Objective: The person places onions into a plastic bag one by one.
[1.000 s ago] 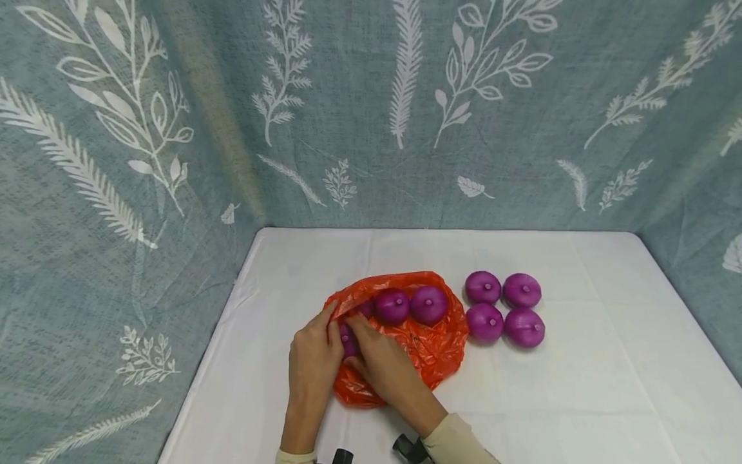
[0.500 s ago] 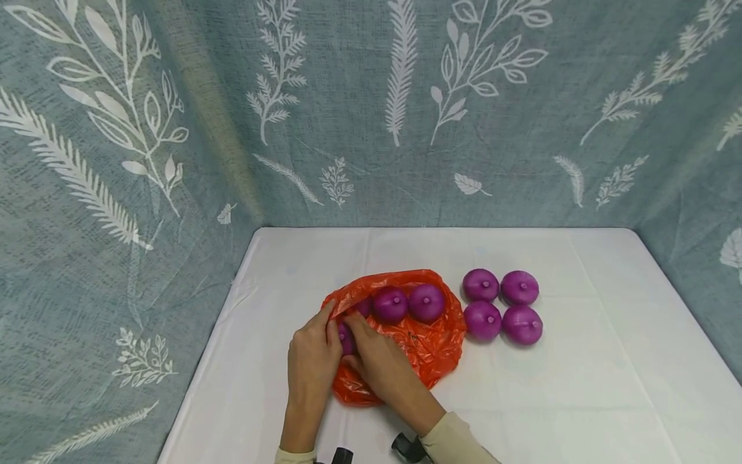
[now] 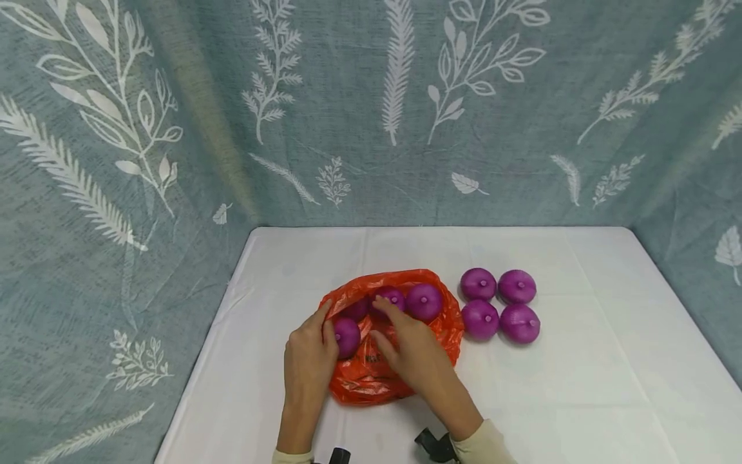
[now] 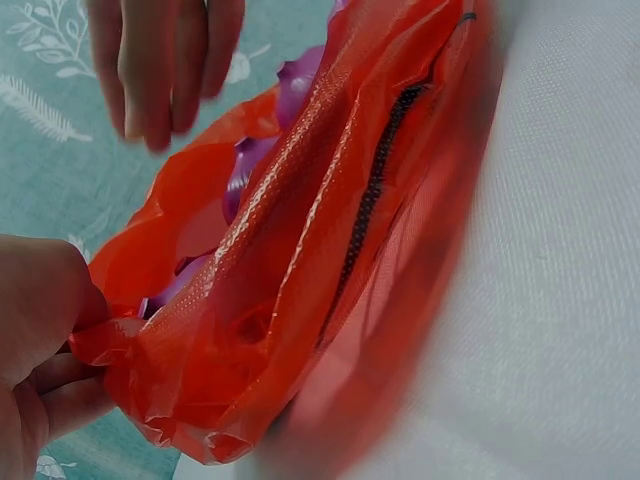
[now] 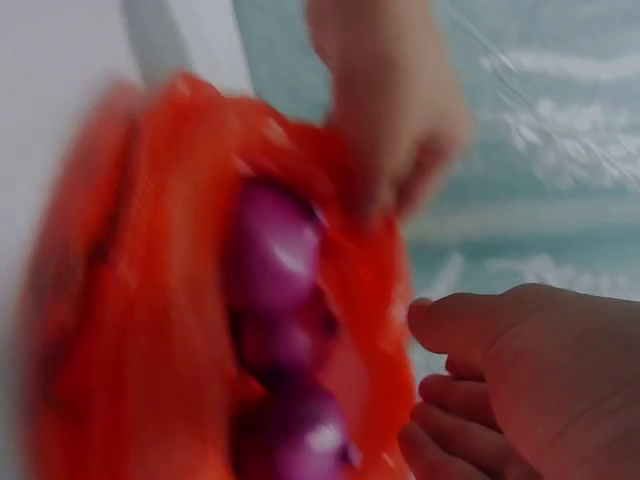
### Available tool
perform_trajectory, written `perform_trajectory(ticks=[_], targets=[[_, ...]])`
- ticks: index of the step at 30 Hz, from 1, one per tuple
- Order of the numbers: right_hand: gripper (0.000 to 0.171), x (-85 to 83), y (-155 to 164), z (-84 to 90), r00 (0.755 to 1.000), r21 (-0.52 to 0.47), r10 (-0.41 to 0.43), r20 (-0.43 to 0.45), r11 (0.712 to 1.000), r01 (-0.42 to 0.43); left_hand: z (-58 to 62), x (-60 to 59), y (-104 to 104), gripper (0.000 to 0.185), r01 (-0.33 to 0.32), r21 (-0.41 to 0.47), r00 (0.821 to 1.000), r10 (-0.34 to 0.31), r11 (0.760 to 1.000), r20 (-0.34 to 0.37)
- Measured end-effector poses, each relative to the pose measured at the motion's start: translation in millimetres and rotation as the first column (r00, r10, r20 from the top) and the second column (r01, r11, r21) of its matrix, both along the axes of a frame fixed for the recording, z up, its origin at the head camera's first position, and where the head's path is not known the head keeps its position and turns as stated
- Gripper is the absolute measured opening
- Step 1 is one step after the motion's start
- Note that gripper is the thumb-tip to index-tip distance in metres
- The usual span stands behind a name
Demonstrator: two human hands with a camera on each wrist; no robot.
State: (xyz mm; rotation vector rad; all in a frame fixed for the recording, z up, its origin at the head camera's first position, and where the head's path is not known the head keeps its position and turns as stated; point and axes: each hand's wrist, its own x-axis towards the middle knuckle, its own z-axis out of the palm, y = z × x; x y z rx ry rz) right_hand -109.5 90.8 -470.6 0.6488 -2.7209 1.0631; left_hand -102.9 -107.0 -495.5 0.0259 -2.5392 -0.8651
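Observation:
An orange-red plastic bag [image 3: 371,386] lies with its mouth spread on the table. Inside are several shiny purple onion-shaped balls [image 3: 424,303], each with a small nub on top. My left hand [image 3: 307,364] pinches the bag's left rim between thumb and fingers, beside the leftmost ball [image 3: 348,338]; the left wrist view shows the gathered plastic [image 4: 120,340] in that grip. My right hand [image 3: 422,354] hovers over the bag's mouth, thumb and fingers apart, holding nothing. Its fingertips overlap the middle ball [image 3: 390,300] in the head view. Motion blurs the right wrist view.
Right of the bag, several more purple balls [image 3: 480,319] stand in a close cluster on the white-covered table [image 3: 597,361]. A blue-green curtain [image 3: 371,187] with white leaf prints hangs behind and along the sides.
My right hand has let go of the ball at the bag's left side and moved right, its fingers spreading. That ball now shows more fully. The left hand keeps its place on the rim.

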Motion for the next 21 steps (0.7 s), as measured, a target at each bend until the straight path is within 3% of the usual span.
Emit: perform_trajectory(ticks=[4,11,21], targets=[[0.058,-3.5,27,13.5,0.993,-0.04,-0.105,-0.046,0.994,0.103,1.3,-0.9,1,0.034,0.012,0.003,1.0,-0.012,1.0,-0.003],[0.061,-9.5,77,29.0,0.955,-0.087,-0.262,-0.14,0.964,0.252,1.3,-1.2,2,0.034,0.014,0.0,1.0,-0.014,1.0,0.006],[0.069,-5.1,143,27.1,0.883,-0.141,-0.445,-0.152,0.894,0.426,1.4,-1.4,0,0.034,0.012,-0.01,1.0,-0.012,1.0,-0.005]])
